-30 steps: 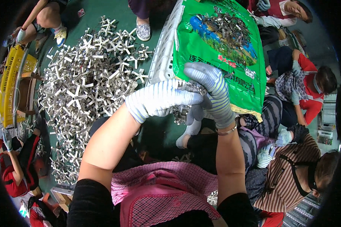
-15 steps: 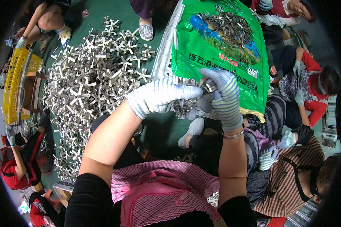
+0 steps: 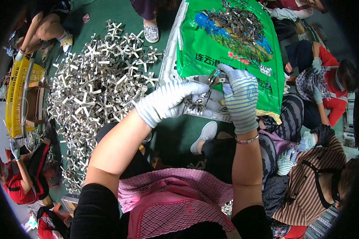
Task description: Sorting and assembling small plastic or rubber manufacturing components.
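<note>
Both my hands wear striped white knit gloves and meet in front of the near edge of a green printed sack. My left hand (image 3: 168,102) is closed around a bunch of small grey metal parts (image 3: 195,104), which stick out past its fingers. Thumb and fingers of my right hand (image 3: 241,97) pinch a small dark metal clip-like piece (image 3: 217,78) close to the left fingertips. Its exact shape is partly covered by the fingers. Beyond, on the green sack (image 3: 191,44), lies a heap of thin dark metal pieces (image 3: 243,26).
A large pile of star-shaped metal parts (image 3: 95,83) covers the floor to the left. The sack lies over a white crate (image 3: 169,59). A yellow plastic basket (image 3: 16,91) stands at far left. Co-workers sit around, one in a striped top (image 3: 307,187) at near right.
My right hand has shifted slightly up and right, and the dark metal piece shows more clearly between its fingertips. My left hand keeps hold of its bunch. The view has moved a little.
</note>
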Tool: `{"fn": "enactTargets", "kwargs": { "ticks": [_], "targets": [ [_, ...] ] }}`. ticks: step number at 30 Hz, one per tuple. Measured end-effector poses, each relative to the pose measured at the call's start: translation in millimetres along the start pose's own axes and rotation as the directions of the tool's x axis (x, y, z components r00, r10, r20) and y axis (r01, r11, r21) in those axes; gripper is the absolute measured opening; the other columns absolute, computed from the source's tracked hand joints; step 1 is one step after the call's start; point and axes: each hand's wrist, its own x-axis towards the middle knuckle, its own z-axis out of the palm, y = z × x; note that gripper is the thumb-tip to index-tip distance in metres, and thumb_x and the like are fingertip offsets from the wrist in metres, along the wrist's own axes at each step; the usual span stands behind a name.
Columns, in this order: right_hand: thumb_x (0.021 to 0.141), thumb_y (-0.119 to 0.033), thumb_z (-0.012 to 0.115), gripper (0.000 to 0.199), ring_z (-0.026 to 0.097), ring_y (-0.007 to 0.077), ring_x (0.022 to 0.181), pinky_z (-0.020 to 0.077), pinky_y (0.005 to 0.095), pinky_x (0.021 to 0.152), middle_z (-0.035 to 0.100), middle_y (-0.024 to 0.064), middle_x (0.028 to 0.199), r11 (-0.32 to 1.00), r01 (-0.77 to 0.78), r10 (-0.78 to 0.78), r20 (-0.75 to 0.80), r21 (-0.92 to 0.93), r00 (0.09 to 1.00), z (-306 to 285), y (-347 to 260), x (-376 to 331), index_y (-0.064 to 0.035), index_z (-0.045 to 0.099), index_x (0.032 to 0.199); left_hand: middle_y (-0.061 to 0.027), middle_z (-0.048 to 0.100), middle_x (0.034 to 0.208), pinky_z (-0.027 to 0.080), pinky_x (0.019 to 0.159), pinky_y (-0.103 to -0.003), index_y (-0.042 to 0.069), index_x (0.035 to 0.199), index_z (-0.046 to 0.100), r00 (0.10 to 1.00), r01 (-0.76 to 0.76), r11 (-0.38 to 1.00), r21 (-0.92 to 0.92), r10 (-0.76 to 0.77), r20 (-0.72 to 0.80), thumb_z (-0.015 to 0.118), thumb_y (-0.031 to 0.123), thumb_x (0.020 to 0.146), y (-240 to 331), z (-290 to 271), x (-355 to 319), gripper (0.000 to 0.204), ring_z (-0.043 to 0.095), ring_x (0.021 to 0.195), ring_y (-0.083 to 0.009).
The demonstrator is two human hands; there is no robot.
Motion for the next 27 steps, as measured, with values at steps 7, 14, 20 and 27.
{"fn": "enactTargets", "kwargs": {
  "ticks": [7, 14, 20, 27],
  "targets": [
    [0.075, -0.008, 0.056, 0.035, 0.058, 0.0309, 0.082, 0.044, 0.0416, 0.076, 0.062, 0.0134, 0.088, 0.988, -0.088, 0.078, -0.079, -0.128, 0.994, 1.0, 3.9, -3.7, -0.0092, 0.062, 0.11, -0.0095, 0.064, 0.095, 0.054, 0.067, -0.027, 0.007, 0.122, 0.052, 0.996, -0.02, 0.999, -0.045, 0.016, -0.09, 0.062, 0.019, 0.088, 0.8, -0.8, 1.6, 0.037, 0.061, 0.072, -0.013],
    [0.08, -0.007, 0.055, 0.029, 0.06, 0.0312, 0.082, 0.0469, 0.0398, 0.075, 0.064, 0.0152, 0.089, 0.968, -0.237, 0.229, -0.105, -0.078, 0.968, 1.2, 15.8, -3.0, -0.0055, 0.063, 0.108, -0.0056, 0.06, 0.085, 0.047, 0.057, -0.022, 0.001, 0.122, 0.049, 0.977, -0.015, 0.926, 0.377, 0.093, -0.191, 0.061, 0.012, 0.088, 9.1, -4.2, -2.6, 0.038, 0.056, 0.064, -0.0091],
    [0.081, -0.007, 0.055, 0.028, 0.061, 0.0314, 0.084, 0.0475, 0.0401, 0.076, 0.065, 0.0147, 0.092, 0.975, -0.201, 0.193, -0.083, -0.1, 0.978, 8.5, 13.7, -4.7, -0.0056, 0.063, 0.108, 0.0, 0.055, 0.076, 0.04, 0.052, -0.018, 0.004, 0.112, 0.056, 0.938, -0.132, 0.963, 0.236, 0.199, -0.284, 0.058, 0.015, 0.089, 0.8, -4.8, 1.9, 0.026, 0.051, 0.061, -0.0058],
    [0.085, -0.012, 0.053, 0.025, 0.063, 0.0313, 0.087, 0.0484, 0.0403, 0.078, 0.066, 0.0165, 0.095, 0.951, -0.254, 0.26, 0.011, -0.176, 0.966, 13.0, 7.3, -3.5, -0.0049, 0.063, 0.106, -0.0065, 0.058, 0.084, 0.047, 0.063, -0.025, 0.002, 0.103, 0.055, 0.804, -0.254, 0.689, 0.679, 0.541, -0.248, 0.063, 0.016, 0.085, -1.5, -1.6, 7.6, 0.023, 0.055, 0.068, -0.0136]
  ]
}}
